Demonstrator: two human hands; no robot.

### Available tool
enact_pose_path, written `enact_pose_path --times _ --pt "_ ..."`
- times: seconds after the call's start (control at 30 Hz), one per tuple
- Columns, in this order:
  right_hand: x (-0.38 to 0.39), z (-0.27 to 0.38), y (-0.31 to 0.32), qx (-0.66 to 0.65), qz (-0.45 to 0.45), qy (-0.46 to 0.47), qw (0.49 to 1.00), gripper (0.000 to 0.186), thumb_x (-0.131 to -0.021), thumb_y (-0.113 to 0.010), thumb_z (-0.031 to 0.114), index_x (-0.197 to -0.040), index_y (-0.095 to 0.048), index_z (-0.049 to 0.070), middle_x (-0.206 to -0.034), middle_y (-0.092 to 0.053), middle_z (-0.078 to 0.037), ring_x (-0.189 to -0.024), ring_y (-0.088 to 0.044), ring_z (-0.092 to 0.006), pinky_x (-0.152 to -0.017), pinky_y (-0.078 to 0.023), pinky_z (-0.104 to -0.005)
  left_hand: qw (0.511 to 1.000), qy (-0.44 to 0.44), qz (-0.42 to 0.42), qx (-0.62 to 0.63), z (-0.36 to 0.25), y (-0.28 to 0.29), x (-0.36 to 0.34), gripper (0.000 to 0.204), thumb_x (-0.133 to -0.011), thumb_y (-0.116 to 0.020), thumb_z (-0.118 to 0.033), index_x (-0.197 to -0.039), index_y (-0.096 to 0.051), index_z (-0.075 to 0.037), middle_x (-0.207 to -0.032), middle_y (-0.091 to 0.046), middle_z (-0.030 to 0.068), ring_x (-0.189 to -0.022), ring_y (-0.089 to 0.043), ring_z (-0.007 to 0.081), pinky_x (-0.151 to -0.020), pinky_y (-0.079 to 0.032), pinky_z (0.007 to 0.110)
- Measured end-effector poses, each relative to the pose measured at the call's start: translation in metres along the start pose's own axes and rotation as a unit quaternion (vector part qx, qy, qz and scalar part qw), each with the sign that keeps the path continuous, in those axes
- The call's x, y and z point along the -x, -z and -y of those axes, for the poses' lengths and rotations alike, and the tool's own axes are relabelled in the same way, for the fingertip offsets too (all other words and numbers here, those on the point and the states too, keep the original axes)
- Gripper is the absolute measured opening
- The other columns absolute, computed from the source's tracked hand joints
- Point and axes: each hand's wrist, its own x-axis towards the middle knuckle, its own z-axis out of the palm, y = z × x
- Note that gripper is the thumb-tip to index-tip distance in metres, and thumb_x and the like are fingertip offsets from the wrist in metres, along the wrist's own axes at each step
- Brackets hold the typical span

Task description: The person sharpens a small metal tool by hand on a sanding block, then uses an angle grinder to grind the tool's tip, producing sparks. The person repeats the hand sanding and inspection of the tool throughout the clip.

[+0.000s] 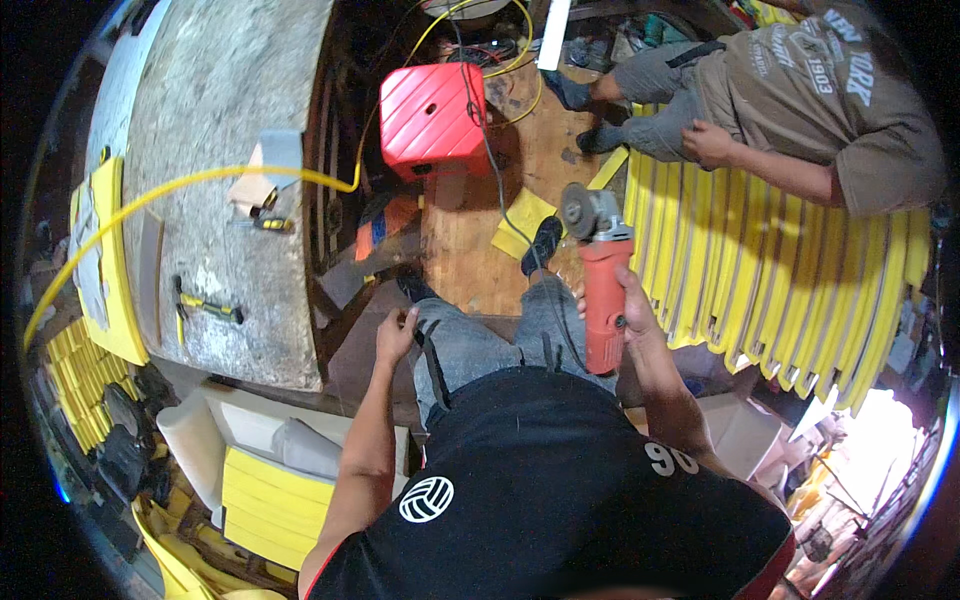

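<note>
My right hand [632, 312] grips the orange body of an angle grinder [603, 285], its disc head pointing away from me over the wooden floor, its black cord trailing toward a red plastic stool [432, 118]. My left hand [396, 333] rests open on my left knee, holding nothing. I am seated in grey trousers and a black shirt.
A grey concrete slab [225, 170] at left carries a yellow-handled tool [208, 308], a yellow hose and small items. Rows of yellow foam strips [780, 290] lie at right, where another person in a brown shirt [800, 90] sits. Yellow foam sheets [268, 505] are stacked at lower left.
</note>
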Motion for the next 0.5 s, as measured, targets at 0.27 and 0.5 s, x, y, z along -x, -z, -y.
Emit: enact_pose_path --times 0.27,0.5 --pt "-0.04 0.073 0.064 0.058 0.049 -0.048 0.996 0.058 -0.091 -0.064 0.053 -0.12 -0.055 0.004 -0.089 -0.069 -0.012 -0.07 -0.07 -0.0207 -0.062 -0.06 -0.034 0.99 0.013 -0.116 0.084 -0.097 -0.05 0.003 0.04 -0.098 -0.061 -0.036 -0.098 -0.067 0.003 -0.081 -0.069 0.0207 -0.074 -0.068 0.0283 -0.071 -0.052 0.038" --pt "-0.078 0.106 0.065 0.029 0.06 -0.097 0.993 0.061 -0.092 -0.061 0.055 -0.124 -0.052 0.004 -0.093 -0.068 -0.015 -0.075 -0.071 -0.0238 -0.065 -0.061 -0.037 0.991 0.032 -0.098 0.087 -0.145 -0.059 0.0 0.036 -0.097 -0.062 -0.033 -0.098 -0.066 0.002 -0.08 -0.068 0.0205 -0.073 -0.068 0.0274 -0.071 -0.052 0.037"
